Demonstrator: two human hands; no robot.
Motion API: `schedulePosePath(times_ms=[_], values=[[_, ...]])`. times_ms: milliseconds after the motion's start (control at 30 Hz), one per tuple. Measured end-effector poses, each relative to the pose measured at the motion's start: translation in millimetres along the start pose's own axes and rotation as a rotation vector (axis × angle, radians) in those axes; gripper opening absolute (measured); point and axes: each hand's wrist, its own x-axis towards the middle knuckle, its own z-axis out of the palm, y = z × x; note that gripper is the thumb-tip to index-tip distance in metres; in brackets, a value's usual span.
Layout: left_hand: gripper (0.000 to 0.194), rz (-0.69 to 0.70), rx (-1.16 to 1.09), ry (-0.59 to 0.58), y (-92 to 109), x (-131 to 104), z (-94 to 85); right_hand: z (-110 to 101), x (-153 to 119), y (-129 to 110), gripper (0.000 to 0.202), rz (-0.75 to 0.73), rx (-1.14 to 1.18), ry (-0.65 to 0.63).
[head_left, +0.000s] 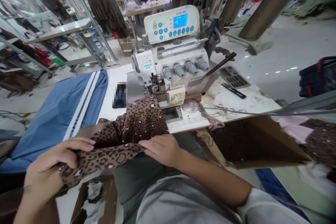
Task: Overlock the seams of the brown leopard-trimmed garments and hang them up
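A brown leopard-print fabric [143,119] with small pink marks stretches from the sewing machine's presser foot down toward my lap. My left hand [52,161] grips its left part, thumb and fingers closed over the folded edge. With fingers pinched, my right hand [162,148] holds the same edge farther right, just below the machine table's front. The white overlock sewing machine [183,52] stands ahead, its blue display lit. Whether the needle is in the fabric cannot be made out. Under my left hand, the cloth's lower end is partly hidden.
Blue fabric with white stripes [60,101] covers the table's left side. Black tweezers or a cutter [233,91] lie right of the machine near a grey tray [235,77]. A cardboard box [262,143] stands below right, another box [109,196] below left.
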Motion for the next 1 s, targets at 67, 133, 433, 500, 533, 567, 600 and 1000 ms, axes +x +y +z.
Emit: schedulePosePath(times_ms=[67,133,433,500,533,567,600,1000], values=[[0.031,-0.074,-0.049,0.195,9,4,20.1,-9,-3,-2,0.017,0.026,0.057,0.004],[0.027,-0.107,-0.068,0.282,14,16,47.2,-20,-12,-2,0.017,0.129,0.169,0.0],[0.014,-0.071,0.176,-0.008,-28,101,139.0,-25,-43,15,0.033,0.76,0.502,-0.308],[0.01,-0.09,0.165,-0.033,-31,105,136.4,-16,-50,13,0.037,0.709,0.533,-0.31],[0.01,-0.107,0.162,-0.043,-31,105,134.2,-13,-54,11,0.038,0.661,0.533,-0.279],[0.01,-0.126,0.163,-0.048,-30,104,132.4,-11,-58,10,0.038,0.612,0.537,-0.238],[0.011,-0.149,0.166,-0.052,-28,104,131.3,-9,-63,9,0.038,0.568,0.55,-0.198],[0.019,-0.32,0.282,0.074,-27,114,148.1,-6,-81,12,0.032,0.607,0.544,-0.017]])
